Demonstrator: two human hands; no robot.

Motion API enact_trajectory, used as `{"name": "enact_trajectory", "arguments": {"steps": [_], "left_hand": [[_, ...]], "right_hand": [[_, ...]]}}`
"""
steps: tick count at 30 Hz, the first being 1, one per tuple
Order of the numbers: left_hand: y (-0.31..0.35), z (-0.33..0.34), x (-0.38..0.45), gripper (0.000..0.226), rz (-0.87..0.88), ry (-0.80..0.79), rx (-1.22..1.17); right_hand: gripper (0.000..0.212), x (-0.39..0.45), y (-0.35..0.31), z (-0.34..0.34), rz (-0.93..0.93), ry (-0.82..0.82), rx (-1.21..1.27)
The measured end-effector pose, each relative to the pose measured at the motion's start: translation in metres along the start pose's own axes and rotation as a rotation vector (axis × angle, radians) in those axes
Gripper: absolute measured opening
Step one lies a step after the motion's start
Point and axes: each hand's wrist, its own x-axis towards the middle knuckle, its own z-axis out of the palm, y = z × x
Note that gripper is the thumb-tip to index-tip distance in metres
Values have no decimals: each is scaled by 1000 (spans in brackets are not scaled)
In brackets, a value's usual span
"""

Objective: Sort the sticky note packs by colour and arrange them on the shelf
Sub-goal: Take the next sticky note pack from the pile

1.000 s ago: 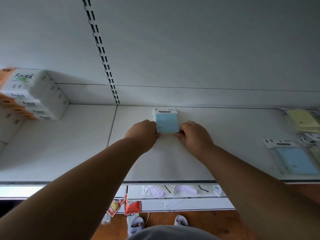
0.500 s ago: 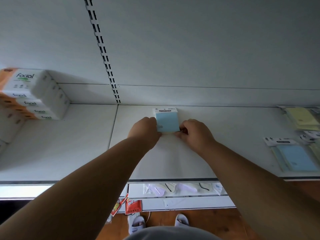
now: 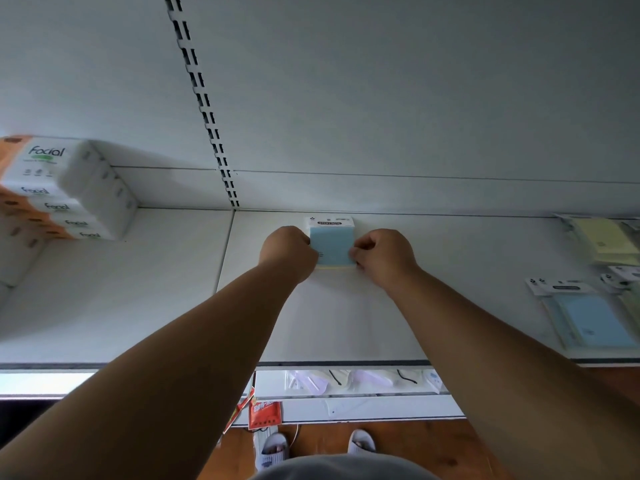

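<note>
I saw the blue sticky note pack (image 3: 331, 244) lying flat on the white shelf (image 3: 346, 317), close to the shelf's back edge. My left hand (image 3: 289, 251) pinched its left side and my right hand (image 3: 382, 256) pinched its right side, fingers curled on the pack. Well right of that pack lay another blue pack (image 3: 588, 320) and a yellow pack (image 3: 604, 240); far to its left stood stacked facial tissue packs (image 3: 65, 188).

Both bare forearms stretched forward and upward, converging. Left hand (image 3: 289, 251) knuckles-up, fingers curled under, pinching the left edge of the blue sticky note pack (image 3: 330, 244). Right hand (image 3: 384, 256) mirrored, fingers curled, pinching the right edge. Wrists straight, hands level with each other.
</note>
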Motion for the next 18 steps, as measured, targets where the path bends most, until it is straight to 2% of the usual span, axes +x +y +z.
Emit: {"name": "enact_trajectory", "arguments": {"steps": [9,18], "left_hand": [[-4,1,1,10,16,2,-60],[-6,0,0,26,34,4,-24]], "right_hand": [[9,-1,1,2,20,28,50],[12,-12,-6,1,5,82,-68]]}}
